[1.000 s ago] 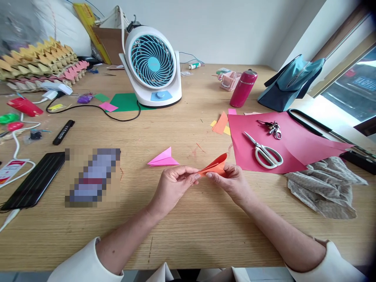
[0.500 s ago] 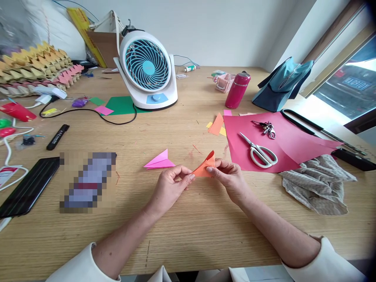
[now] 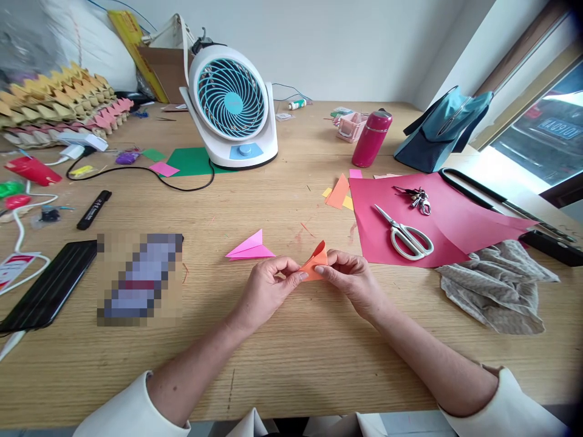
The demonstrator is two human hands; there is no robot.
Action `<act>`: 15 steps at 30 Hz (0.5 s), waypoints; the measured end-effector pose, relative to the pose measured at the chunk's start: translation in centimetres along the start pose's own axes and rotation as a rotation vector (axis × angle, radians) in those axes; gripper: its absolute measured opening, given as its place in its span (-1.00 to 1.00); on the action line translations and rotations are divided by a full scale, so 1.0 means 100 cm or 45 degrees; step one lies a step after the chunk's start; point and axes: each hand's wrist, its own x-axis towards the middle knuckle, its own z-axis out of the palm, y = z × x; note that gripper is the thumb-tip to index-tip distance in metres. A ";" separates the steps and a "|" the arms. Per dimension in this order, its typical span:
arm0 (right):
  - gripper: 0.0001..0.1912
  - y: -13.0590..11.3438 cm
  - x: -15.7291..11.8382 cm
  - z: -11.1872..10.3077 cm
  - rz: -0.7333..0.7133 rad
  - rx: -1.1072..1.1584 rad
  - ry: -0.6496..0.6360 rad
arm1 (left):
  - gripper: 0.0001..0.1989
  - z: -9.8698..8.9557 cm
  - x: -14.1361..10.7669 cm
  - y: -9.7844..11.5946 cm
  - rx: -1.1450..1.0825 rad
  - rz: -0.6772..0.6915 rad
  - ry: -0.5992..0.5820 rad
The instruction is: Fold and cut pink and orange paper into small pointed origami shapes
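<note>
Between my two hands is a small piece of orange paper [image 3: 315, 265], partly folded, with its upper flap curling up. My left hand [image 3: 272, 287] pinches its left corner between thumb and fingers. On the other side, my right hand [image 3: 350, 274] grips the right part, thumb in front and fingers behind. Just beyond my left hand lies a pink folded paper plane [image 3: 250, 247], flat on the wooden table [image 3: 291, 352]. Another orange paper piece [image 3: 337, 192] rests on a yellow strip farther back.
On the right, scissors [image 3: 404, 234] and keys [image 3: 419, 199] lie on a large red sheet [image 3: 378, 206], near a crumpled grey cloth [image 3: 496, 288]. A fan [image 3: 234, 106], a bottle [image 3: 372, 138] and a blue bag [image 3: 432, 139] stand behind. A marker [image 3: 93, 210] lies left.
Both hands stay on the orange paper. My right hand has shifted slightly left, closer to my left hand, and the paper's raised flap has bent leftward. The whole view has shifted a little.
</note>
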 end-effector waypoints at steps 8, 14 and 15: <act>-0.74 0.003 0.001 -0.001 -0.008 0.078 0.097 | -0.73 0.000 0.000 -0.001 0.023 -0.008 -0.001; -0.78 0.005 0.000 -0.002 -0.002 0.161 0.127 | -0.71 0.000 -0.001 0.004 -0.009 -0.028 0.003; -0.78 0.006 0.000 -0.003 0.008 0.174 0.127 | -0.71 0.000 -0.001 0.005 -0.009 -0.030 0.005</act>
